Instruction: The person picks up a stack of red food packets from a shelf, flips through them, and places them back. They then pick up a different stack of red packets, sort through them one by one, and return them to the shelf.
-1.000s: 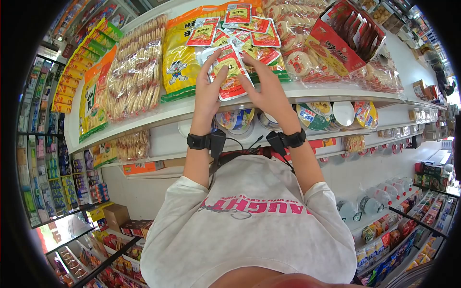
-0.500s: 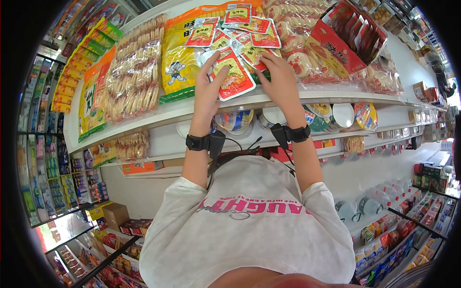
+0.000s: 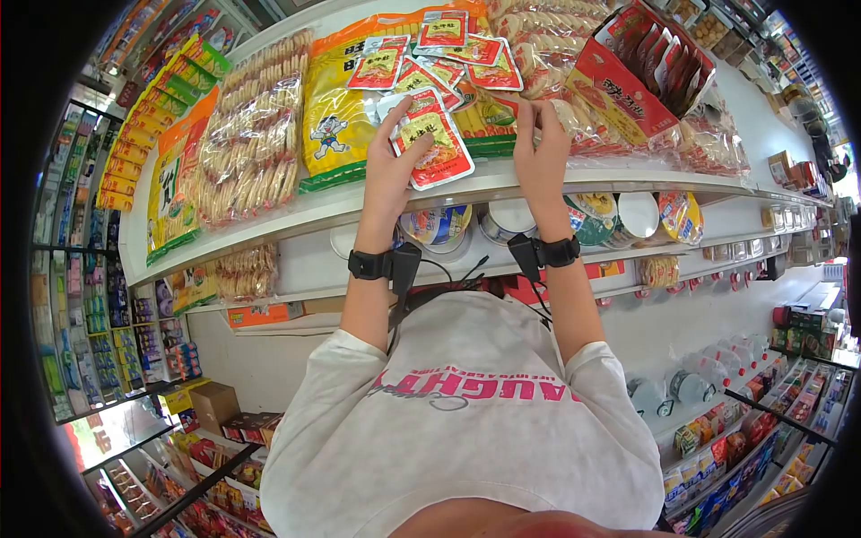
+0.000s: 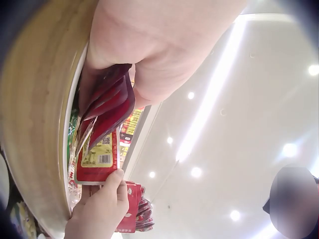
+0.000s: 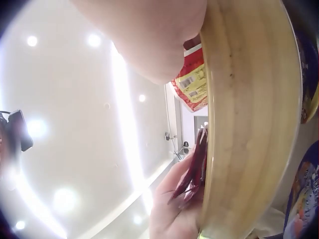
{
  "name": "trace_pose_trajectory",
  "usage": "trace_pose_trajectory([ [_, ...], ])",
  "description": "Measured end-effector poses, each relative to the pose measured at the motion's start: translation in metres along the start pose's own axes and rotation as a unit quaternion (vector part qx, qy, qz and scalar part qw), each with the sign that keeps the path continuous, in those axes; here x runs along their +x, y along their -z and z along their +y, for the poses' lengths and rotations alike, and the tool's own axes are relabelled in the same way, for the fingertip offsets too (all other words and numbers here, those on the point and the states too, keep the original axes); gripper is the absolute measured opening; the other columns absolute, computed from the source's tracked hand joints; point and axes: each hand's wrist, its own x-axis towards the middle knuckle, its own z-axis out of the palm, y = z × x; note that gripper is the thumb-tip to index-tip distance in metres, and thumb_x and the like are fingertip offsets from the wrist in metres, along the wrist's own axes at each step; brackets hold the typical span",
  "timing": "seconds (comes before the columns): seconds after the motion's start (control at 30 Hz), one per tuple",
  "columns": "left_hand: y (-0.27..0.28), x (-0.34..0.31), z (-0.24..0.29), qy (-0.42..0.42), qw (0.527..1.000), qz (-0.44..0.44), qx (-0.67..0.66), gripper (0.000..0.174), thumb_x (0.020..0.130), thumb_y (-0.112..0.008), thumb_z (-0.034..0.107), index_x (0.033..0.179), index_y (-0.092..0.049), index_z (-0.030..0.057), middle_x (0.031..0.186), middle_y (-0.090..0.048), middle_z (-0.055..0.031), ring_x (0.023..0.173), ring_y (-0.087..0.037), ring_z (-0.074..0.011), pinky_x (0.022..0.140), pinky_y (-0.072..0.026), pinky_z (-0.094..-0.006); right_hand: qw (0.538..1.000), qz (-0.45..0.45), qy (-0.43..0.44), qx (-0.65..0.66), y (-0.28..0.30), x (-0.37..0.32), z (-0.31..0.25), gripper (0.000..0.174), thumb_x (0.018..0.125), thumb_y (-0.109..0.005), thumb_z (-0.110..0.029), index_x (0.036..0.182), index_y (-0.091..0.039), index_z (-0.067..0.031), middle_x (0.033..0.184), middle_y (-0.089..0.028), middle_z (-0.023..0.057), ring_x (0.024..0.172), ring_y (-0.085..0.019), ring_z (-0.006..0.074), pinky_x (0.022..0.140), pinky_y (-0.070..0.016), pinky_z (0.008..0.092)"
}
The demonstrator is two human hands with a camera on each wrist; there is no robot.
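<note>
My left hand (image 3: 389, 175) grips a few overlapping red-and-yellow snack pouches (image 3: 439, 152), thumb on the front of the top one. In the left wrist view their dark red edges (image 4: 117, 102) fan out below the palm. To the right, my right hand (image 3: 542, 166) pinches a single snack pouch (image 4: 102, 155), its barcoded back showing in the left wrist view. The head view hides most of this pouch behind the fingers. Beyond both hands, a loose pile of similar pouches (image 3: 447, 31) lies on a large yellow snack bag (image 3: 327, 99).
Clear bags of round crackers (image 3: 251, 134) lie on the white shelf (image 3: 309, 215) to the left, with more at right. A red display box (image 3: 619, 85) of pouches stands at back right. Lidded tubs (image 3: 437, 224) sit on the level below. A person (image 4: 294, 201) shows in the left wrist view.
My right hand left the pouches in the left hand, took a pouch from the near right of the pile and drew it rightward, uncovering the yellow bag. The left hand stayed nearly in place.
</note>
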Motion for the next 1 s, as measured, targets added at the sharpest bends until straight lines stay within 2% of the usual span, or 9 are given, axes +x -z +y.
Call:
trace_pose_trajectory([
  [0.13,0.0,0.006,0.002,0.046,0.994,0.014,-0.097,0.059,0.102,-0.066,0.004,0.157,-0.045,-0.0015,0.143,-0.06,-0.0141,0.12,-0.065,-0.0151,0.098,-0.0578,-0.0302,0.988,-0.069,0.134,0.024,-0.008,-0.01,-0.02,0.02,0.101,-0.068,-0.014,0.118,-0.069,-0.0028,0.125,-0.071,0.0182,0.12,-0.066,0.0362,0.099,-0.053,0.044],
  [0.2,-0.005,0.003,0.014,0.099,0.965,0.006,-0.243,0.059,0.105,-0.065,0.009,0.158,-0.042,-0.0025,0.144,-0.06,-0.014,0.121,-0.064,-0.0153,0.097,-0.0569,-0.03,0.96,-0.167,0.225,-0.011,-0.016,-0.016,-0.024,0.023,0.1,-0.07,-0.014,0.12,-0.069,-0.0035,0.132,-0.069,0.0169,0.128,-0.062,0.0364,0.106,-0.0502,0.0439],
  [0.23,0.0,0.006,0.007,0.088,0.969,0.008,-0.229,0.06,0.105,-0.065,0.009,0.158,-0.041,-0.0029,0.144,-0.06,-0.0145,0.121,-0.064,-0.0163,0.098,-0.0563,-0.0308,0.938,-0.216,0.268,-0.029,-0.018,-0.019,-0.025,0.024,0.099,-0.071,-0.014,0.121,-0.069,-0.0039,0.136,-0.067,0.0163,0.131,-0.061,0.0365,0.109,-0.0488,0.0439],
  [0.33,0.009,0.009,-0.005,0.053,0.988,0.024,-0.146,0.062,0.105,-0.066,0.008,0.159,-0.039,-0.0034,0.144,-0.059,-0.0155,0.124,-0.063,-0.0189,0.101,-0.0546,-0.0329,0.94,-0.251,0.233,0.009,-0.016,-0.024,-0.035,0.03,0.099,-0.071,-0.015,0.127,-0.069,-0.005,0.139,-0.066,0.0145,0.137,-0.057,0.0364,0.114,-0.0448,0.0456],
  [0.43,-0.001,0.0,-0.002,0.02,0.998,0.041,-0.033,0.063,0.104,-0.065,0.006,0.161,-0.038,-0.0007,0.146,-0.058,-0.0154,0.128,-0.061,-0.0202,0.104,-0.0533,-0.0346,0.957,-0.241,0.099,0.129,-0.018,-0.022,-0.026,0.037,0.098,-0.072,-0.018,0.132,-0.066,-0.0052,0.141,-0.065,0.0156,0.138,-0.055,0.0369,0.117,-0.0419,0.0474],
  [0.63,-0.009,-0.002,0.005,-0.037,0.996,0.039,-0.075,0.067,0.103,-0.063,0.001,0.165,-0.036,0.0094,0.155,-0.049,-0.0151,0.132,-0.058,-0.0188,0.105,-0.053,-0.0352,0.976,-0.119,0.163,-0.084,-0.018,-0.012,-0.019,0.053,0.097,-0.075,-0.025,0.142,-0.06,-0.0017,0.14,-0.065,0.0214,0.13,-0.062,0.0365,0.112,-0.0466,0.0451],
  [0.73,-0.006,-0.002,0.007,-0.002,0.997,0.01,-0.08,0.065,0.103,-0.063,0.001,0.162,-0.04,0.0102,0.159,-0.044,-0.0147,0.133,-0.056,-0.0188,0.105,-0.0526,-0.0349,0.97,-0.239,0.034,-0.015,-0.013,-0.01,-0.018,0.054,0.098,-0.073,-0.026,0.144,-0.058,-0.001,0.137,-0.066,0.0224,0.127,-0.064,0.0378,0.11,-0.0482,0.0441],
  [0.83,0.0,0.0,0.004,0.016,0.998,-0.009,-0.054,0.061,0.101,-0.067,0.001,0.158,-0.045,0.0086,0.158,-0.044,-0.014,0.134,-0.055,-0.0193,0.106,-0.0524,-0.0349,0.965,-0.227,0.126,-0.038,-0.014,-0.011,-0.015,0.053,0.1,-0.071,-0.026,0.145,-0.058,-0.0013,0.136,-0.067,0.0231,0.126,-0.064,0.039,0.109,-0.0486,0.044],
  [1.0,0.0,0.001,0.001,-0.025,1.0,0.003,0.011,0.062,0.096,-0.074,0.0,0.153,-0.05,0.0061,0.155,-0.047,-0.0139,0.134,-0.056,-0.02,0.106,-0.0541,-0.0352,0.962,-0.248,0.111,-0.003,-0.009,-0.008,-0.025,0.05,0.102,-0.067,-0.025,0.146,-0.057,-0.0014,0.137,-0.067,0.0239,0.126,-0.064,0.0391,0.109,-0.0484,0.0446],
])
